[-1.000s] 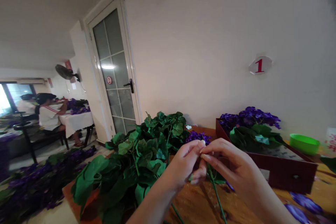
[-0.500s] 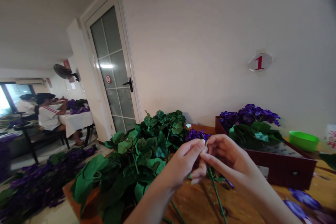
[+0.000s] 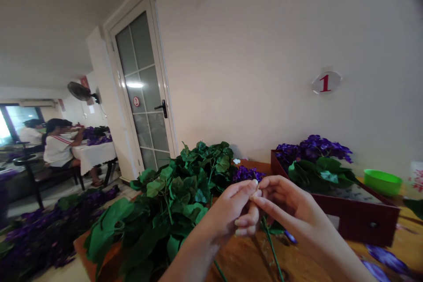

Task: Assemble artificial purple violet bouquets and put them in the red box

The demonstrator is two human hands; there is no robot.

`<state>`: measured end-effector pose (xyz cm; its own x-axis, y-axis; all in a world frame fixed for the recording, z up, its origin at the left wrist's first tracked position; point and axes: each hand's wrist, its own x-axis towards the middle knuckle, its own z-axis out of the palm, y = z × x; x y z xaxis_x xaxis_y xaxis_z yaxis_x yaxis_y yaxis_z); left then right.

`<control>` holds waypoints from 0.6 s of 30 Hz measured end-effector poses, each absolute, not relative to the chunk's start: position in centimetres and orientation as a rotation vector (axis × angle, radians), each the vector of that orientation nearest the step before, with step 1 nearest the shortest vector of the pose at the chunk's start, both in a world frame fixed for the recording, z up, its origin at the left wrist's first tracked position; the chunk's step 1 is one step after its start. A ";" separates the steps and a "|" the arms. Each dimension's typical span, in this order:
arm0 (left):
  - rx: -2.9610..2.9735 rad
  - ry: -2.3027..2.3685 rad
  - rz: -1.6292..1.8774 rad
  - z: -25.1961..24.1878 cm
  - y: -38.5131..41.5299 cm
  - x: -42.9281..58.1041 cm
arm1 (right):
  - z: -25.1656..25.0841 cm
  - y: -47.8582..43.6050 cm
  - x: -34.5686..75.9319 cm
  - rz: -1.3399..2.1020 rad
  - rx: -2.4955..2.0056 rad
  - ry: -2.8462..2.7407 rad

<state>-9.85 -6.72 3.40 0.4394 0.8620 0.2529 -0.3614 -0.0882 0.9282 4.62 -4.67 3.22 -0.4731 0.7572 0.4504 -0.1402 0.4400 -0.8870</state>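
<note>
My left hand (image 3: 238,207) and my right hand (image 3: 287,202) meet above the wooden table (image 3: 307,260), fingertips pinched together. Between them is something too small to make out. Below my right hand, a green artificial stem (image 3: 273,249) slants down to the near edge of the view; whether it is held or lies on the table I cannot tell. Just behind my fingertips lies a cluster of purple artificial flowers (image 3: 247,173). To the left of my left hand is a heap of green artificial leaves (image 3: 185,185).
At the right a dark red box (image 3: 360,220) holds purple flowers (image 3: 317,147) and leaves, with a green bowl (image 3: 382,182) beside it. Loose purple petals (image 3: 386,257) lie in front. More purple flowers (image 3: 59,229) cover the floor at left. Two people sit at the far left.
The view has shifted slightly, so most things sit a little lower. My hands keep the same pinch, with only small finger movements. The nearer seated person has leaned slightly.
</note>
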 end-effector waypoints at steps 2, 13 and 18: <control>1.236 0.535 1.106 3.3 -6.6 -9.7 | 3.2 -4.5 4.6 1.143 -0.539 -1.754; 1.115 0.431 1.061 3.0 -6.2 -9.9 | 3.4 -4.3 4.4 1.083 -0.556 -1.773; 0.985 0.273 1.001 3.1 -6.1 -10.0 | 3.6 -4.8 4.6 1.124 -0.524 -1.744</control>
